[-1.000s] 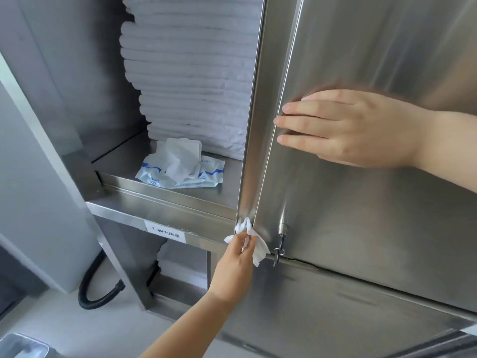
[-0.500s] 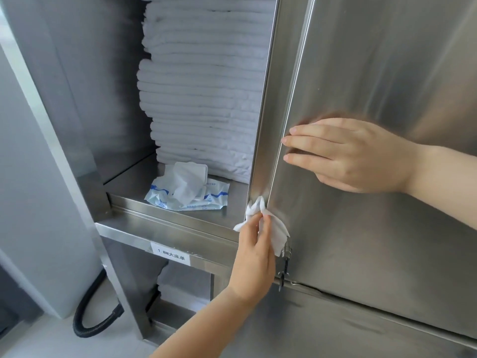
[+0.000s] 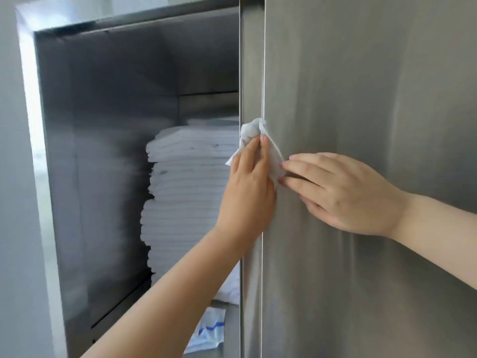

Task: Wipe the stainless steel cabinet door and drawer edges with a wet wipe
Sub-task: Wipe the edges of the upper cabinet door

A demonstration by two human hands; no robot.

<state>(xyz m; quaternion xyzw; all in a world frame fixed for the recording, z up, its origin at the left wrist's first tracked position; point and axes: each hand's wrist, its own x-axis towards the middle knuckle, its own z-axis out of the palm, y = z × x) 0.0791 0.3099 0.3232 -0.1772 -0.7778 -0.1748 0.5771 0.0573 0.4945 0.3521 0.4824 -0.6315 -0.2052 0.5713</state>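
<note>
Far left: open cabinet (image 3: 108, 151), dull brushed-steel walls, square-cornered frame. Inside, a tall stack of folded white linen (image 3: 191, 197), soft and slightly slumped. Low down beside it lies a blue-and-white wipe packet (image 3: 209, 332), thin crinkly film.

Centre: left grip (image 3: 247, 192) reaches up from below, fingers laid over the wet wipe (image 3: 254, 135) and curled a little round the door edge (image 3: 251, 73). It holds the wipe bunched against that edge, thumb out of sight behind it. The wipe sits about halfway up the visible edge. Its crumpled top pokes above the fingertips, and a loose flap trails right onto the door face.

Handling, as judged: the wipe is near weightless, limp and damp, so it will fold and ride up under friction. Best kept wadded under the fingertips, wrapped over both sides of the edge. The edge is a narrow folded steel strip, rigid, smooth and possibly sharp at the seam.

Right: right grip (image 3: 343, 192) lies flat on the cabinet door (image 3: 374, 86), fingers straight and holding nothing, fingertips touching the wipe's trailing flap. It looks to be steadying the door. The door face is broad, flat, satin-brushed, with vertical streaks. It is stiff and likely slick where wet.
</note>
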